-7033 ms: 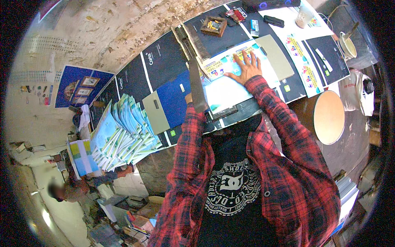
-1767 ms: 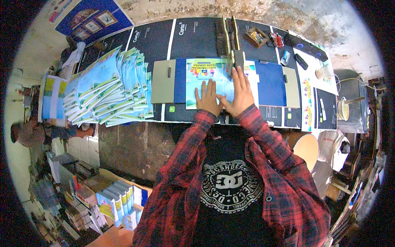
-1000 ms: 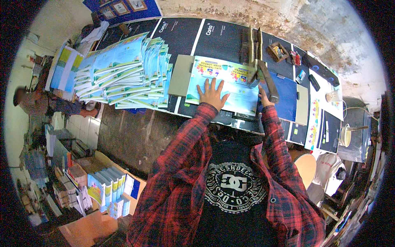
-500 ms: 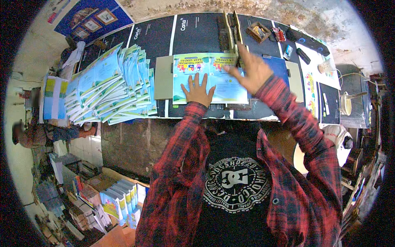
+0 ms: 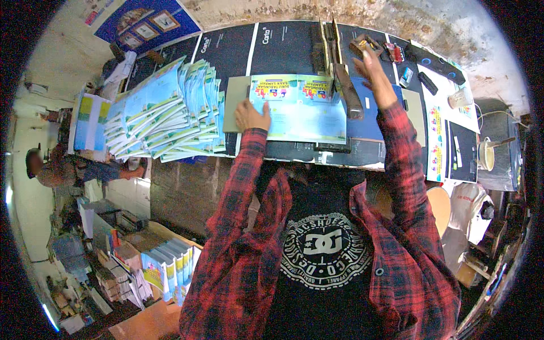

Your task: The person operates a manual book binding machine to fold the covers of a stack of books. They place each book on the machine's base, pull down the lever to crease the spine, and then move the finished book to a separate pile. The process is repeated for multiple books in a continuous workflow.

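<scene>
A wide printed booklet cover [image 5: 309, 122], blue with colourful pictures, lies flat and opened out before me on the table. At its left edge my left hand [image 5: 253, 116] has its fingers bent, with the thumb over the sheet; the fingertips are partly hidden. My right hand [image 5: 377, 79] is raised at the right with its fingers stretched out, holding nothing. Beside it stands a long-arm stapler-like device [image 5: 347, 93] with a brown head, over the cover's right end. Grey boards [image 5: 232, 105] flank the work spot, and a blue panel [image 5: 365, 116] lies under my right wrist.
Heaped printed booklets [image 5: 164, 113] fill the table's left side. A small wooden box [image 5: 365, 45], a dark stapler-like tool [image 5: 428, 83] and a cup [image 5: 459, 99] stand at the right. Stacked booklets [image 5: 167, 269] sit at the lower left. Another person [image 5: 62, 167] is at the far left.
My left hand has gone from lying spread on the cover to its left edge. My right hand has moved right, off the device. The device's brown head now shows.
</scene>
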Available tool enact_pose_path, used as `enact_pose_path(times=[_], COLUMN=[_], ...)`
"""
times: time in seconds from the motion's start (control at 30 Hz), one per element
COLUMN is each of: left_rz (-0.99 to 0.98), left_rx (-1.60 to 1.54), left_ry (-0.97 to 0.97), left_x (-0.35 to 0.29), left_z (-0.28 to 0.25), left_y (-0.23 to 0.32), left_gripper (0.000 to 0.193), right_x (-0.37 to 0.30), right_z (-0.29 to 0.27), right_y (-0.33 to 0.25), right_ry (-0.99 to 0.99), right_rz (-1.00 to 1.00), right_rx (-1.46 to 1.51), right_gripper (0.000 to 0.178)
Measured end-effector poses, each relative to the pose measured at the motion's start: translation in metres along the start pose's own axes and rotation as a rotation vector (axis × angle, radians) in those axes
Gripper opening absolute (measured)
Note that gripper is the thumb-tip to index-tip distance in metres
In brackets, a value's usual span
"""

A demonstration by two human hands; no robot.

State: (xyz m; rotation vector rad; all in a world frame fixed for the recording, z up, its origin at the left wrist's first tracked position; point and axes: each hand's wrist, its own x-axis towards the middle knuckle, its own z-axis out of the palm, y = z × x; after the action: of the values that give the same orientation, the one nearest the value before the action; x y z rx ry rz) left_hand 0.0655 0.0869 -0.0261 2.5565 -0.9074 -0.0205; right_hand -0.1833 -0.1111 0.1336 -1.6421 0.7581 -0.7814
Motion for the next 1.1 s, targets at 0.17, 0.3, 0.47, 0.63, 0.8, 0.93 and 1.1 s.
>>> enact_pose_path(times=[0.17,0.3,0.47,0.63,0.8,0.93,1.1], left_rz=[-0.132,-0.065,0.064,0.176,-0.353,-0.195,-0.025], left_rx=[-0.012,-0.322,-0.569,-0.618,0.318,0.211,0.322], left_ry=[-0.037,0.051,0.142,0.217,0.844,0.939,0.82], left_x=[0.04,0.021,0.073,0.221,0.279,0.288,0.254], left_z=[0.017,-0.001,-0.155,-0.341,-0.498,-0.474,-0.432], left_y=[-0.035,-0.039,-0.076,-0.236,-0.293,-0.221,-0.277], left_gripper=[0.05,0.045,0.053,0.061,0.084,0.085,0.071], right_x=[-0.026,-0.108,-0.143,-0.189,-0.239,-0.273,-0.235], right_z=[-0.002,0.04,-0.03,-0.131,-0.148,-0.121,-0.113], right_y=[0.159,0.166,0.126,0.159,0.192,0.2,0.162], right_ry=[0.035,0.084,0.289,0.488,0.508,0.533,0.502], right_rz=[0.222,0.183,0.129,0.196,0.3,0.311,0.254], right_rx=[-0.688,-0.637,-0.344,-0.447,-0.334,-0.351,-0.425], right_gripper=[0.081,0.084,0.077,0.07,0.07,0.07,0.075])
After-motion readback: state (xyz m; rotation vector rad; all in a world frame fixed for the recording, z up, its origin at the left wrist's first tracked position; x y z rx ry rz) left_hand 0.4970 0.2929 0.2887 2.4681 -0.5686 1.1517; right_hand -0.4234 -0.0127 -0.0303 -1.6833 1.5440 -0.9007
